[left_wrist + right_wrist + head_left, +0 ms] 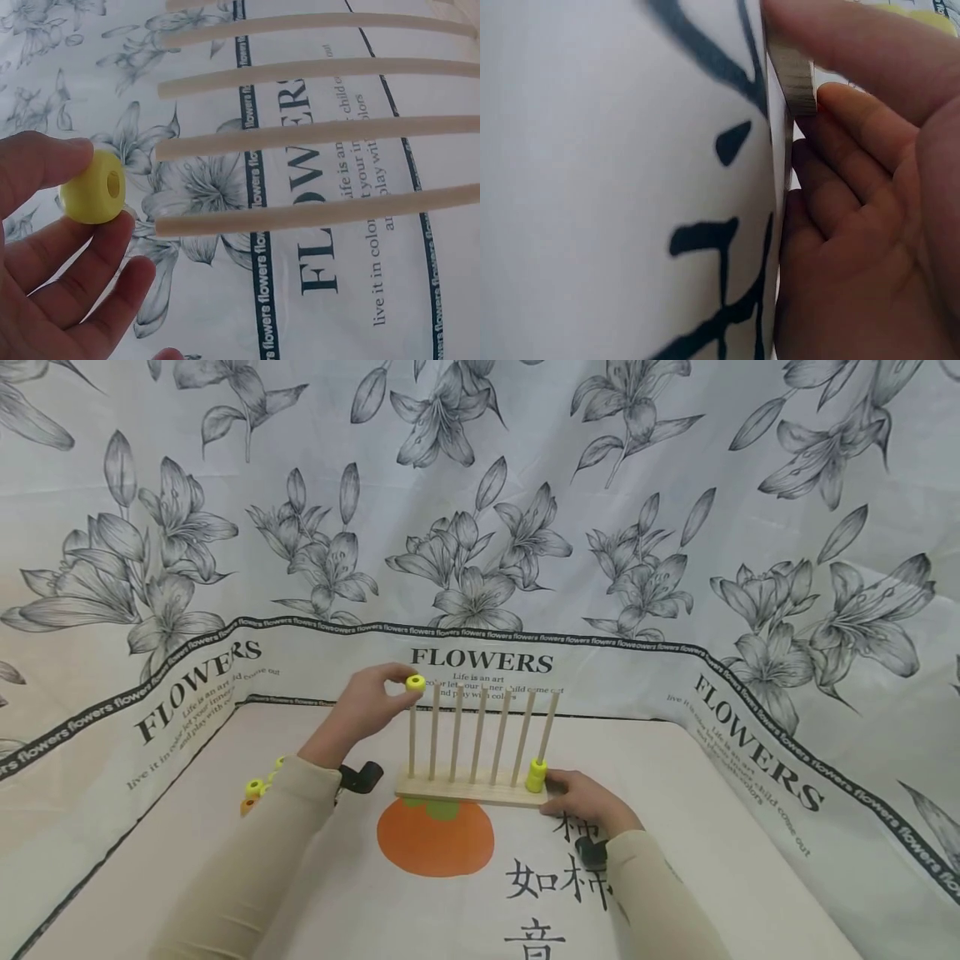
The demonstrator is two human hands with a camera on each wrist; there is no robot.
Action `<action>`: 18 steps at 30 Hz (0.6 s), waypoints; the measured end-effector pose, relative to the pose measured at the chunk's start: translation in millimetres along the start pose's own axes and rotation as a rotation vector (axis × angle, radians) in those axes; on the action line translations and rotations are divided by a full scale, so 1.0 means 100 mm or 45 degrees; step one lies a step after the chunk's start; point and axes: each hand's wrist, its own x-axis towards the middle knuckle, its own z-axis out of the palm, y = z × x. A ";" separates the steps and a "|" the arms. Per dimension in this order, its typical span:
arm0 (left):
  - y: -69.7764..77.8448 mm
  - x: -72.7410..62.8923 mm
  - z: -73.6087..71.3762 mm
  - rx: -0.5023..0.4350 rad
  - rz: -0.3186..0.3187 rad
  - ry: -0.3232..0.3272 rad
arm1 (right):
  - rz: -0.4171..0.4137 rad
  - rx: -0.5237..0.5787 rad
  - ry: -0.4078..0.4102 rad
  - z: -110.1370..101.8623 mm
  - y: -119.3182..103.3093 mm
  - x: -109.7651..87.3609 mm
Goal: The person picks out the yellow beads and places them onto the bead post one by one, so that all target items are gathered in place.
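Observation:
My left hand (366,703) pinches a yellow bead (91,187) between thumb and fingertips, its hole facing the pegs. In the left wrist view a small gap parts the bead from the tip of the nearest wooden peg (315,212). That is the leftmost of several upright pegs on a long wooden base (468,791). At the other end, yellow beads (536,776) are stacked low on the rightmost peg. My right hand (592,800) holds the right end of the base, thumb and fingers around its end block (795,79).
Loose yellow beads (255,788) and an orange bead (247,807) lie on the left, partly behind my left sleeve. The cloth under the rack carries a printed orange persimmon (435,839) and black characters (558,881). A flower-printed curtain (480,527) encloses the back and sides.

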 end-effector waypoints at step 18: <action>0.44 0.20 0.25 -0.069 0.110 -0.002 | 0.002 -0.014 -0.013 -0.01 0.02 0.01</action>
